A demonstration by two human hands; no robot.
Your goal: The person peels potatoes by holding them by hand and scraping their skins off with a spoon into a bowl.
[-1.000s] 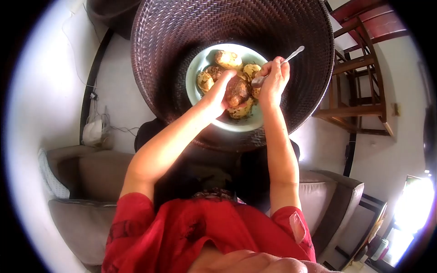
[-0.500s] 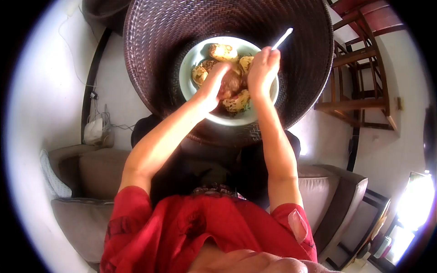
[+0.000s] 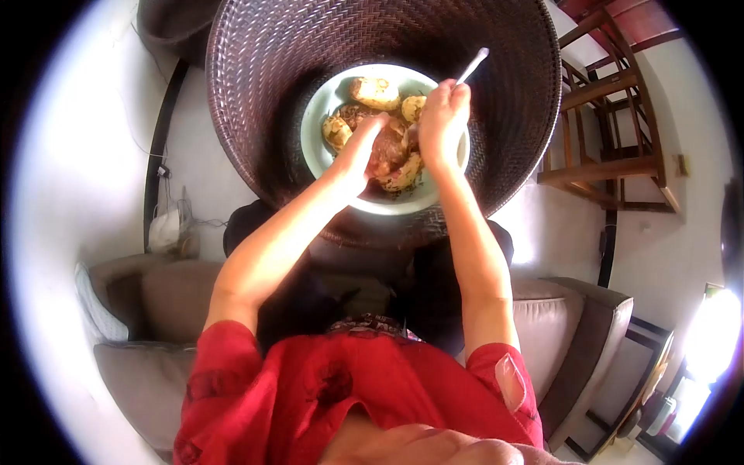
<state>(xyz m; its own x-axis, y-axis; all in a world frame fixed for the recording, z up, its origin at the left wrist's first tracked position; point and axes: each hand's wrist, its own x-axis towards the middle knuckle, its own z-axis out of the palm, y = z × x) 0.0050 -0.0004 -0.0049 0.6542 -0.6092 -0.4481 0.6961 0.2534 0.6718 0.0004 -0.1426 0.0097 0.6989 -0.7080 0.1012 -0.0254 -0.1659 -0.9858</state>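
Observation:
A pale green bowl holds several yellowish chunks with dark brown patches, which look like partly peeled tubers. My left hand is closed around the left side of a rough, reddish-brown tuber over the bowl. On the other side, my right hand is wrapped round a utensil whose slim silvery handle sticks out above the fist. Its working end, close against the tuber, is mostly hidden by my fingers, so I cannot tell its kind.
The bowl sits inside a large, dark woven basket-like surface with a raised rim. Brown sofa cushions lie at both sides of me. A wooden chair stands at the right, and cables with a white bag lie at the left.
The view has shifted slightly. Both hands stay over the bowl with the tuber and utensil; the tuber has turned a little, and its lit side shows more.

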